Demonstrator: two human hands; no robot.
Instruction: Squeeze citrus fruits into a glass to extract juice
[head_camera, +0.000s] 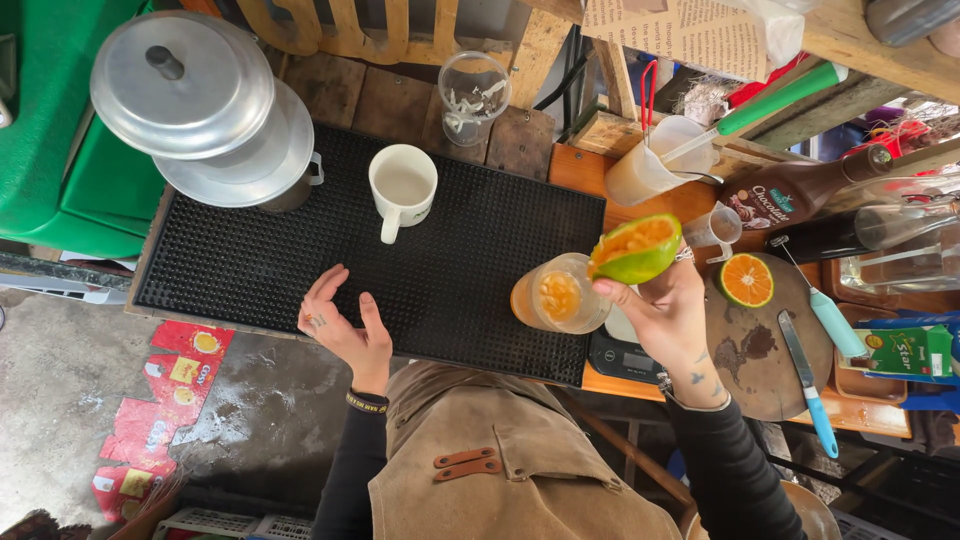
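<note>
right hand (672, 312) grips green-skinned orange-fleshed fruit half (634, 249), partly hiding clear plastic cup (556, 296) | left hand (345, 322) open, empty, at black rubber mat (250, 250) near edge

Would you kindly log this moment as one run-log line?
right hand: holds cut green fruit half over clear cup | left hand: empty, at black mat

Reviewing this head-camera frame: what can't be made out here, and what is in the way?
- Scale: mostly hidden under the glass and the right hand.
- Pot: contents hidden by its lid and a second lid stacked on it.
- Mug: too small and pale to tell whether it holds anything.
- Palm of the left hand: turned away from the camera.
- Items at the right edge: cut off by the frame.
</note>
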